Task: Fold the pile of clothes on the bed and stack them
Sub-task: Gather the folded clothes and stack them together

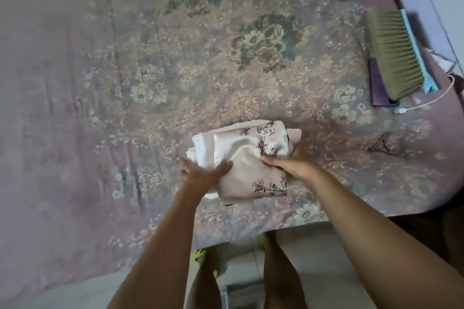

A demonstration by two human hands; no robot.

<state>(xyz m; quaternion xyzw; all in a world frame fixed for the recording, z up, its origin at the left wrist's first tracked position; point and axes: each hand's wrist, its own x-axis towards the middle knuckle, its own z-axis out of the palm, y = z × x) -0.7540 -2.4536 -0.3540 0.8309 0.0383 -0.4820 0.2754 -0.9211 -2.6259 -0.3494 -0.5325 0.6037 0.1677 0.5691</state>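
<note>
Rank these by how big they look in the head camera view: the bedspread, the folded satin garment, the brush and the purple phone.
1. Bedspread, by far the largest.
2. Folded satin garment and brush: similar apparent size; the garment is nearer the camera, so I won't rank them.
3. Purple phone, smallest, partly hidden under the brush.

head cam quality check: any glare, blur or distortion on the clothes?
Head view: dim, flat light; sheen on the satin garment between left hand and right hand; wide-angle bend at the bed edges; corners soft and dark; brush still readable.
</note>
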